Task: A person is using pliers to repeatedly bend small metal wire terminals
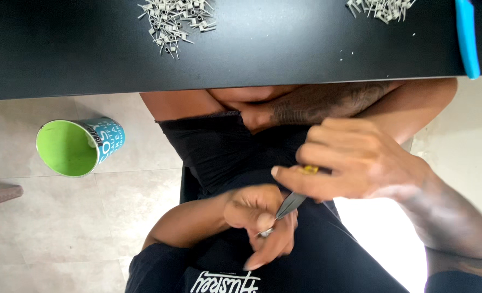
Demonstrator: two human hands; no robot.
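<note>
While I am holding my hands down over my lap, below the edge of the black surface [284, 49], I am working on one small metal piece [265, 232]. My left hand [257, 217] is closing around it, pinching it between thumb and fingertips so that only a bright bit is showing. My right hand [360, 163] is gripping a slim grey tool [291, 203], with something yellow [309, 170] showing at my fingers, and the tool's tip is pointing down to the piece, touching it or just beside it; I cannot tell which.

Judging by this, I am in the middle of handling a single piece, and much is lying untouched: a heap of small grey metal pieces [178, 21] is sitting on the surface well away from my hands, and a second heap [379, 8] is lying further right, near a blue handle [466, 38]. I cannot tell which of those are finished. A green-lined cup [81, 146] is lying tipped on the floor to my left, and I am seeing nothing inside it
</note>
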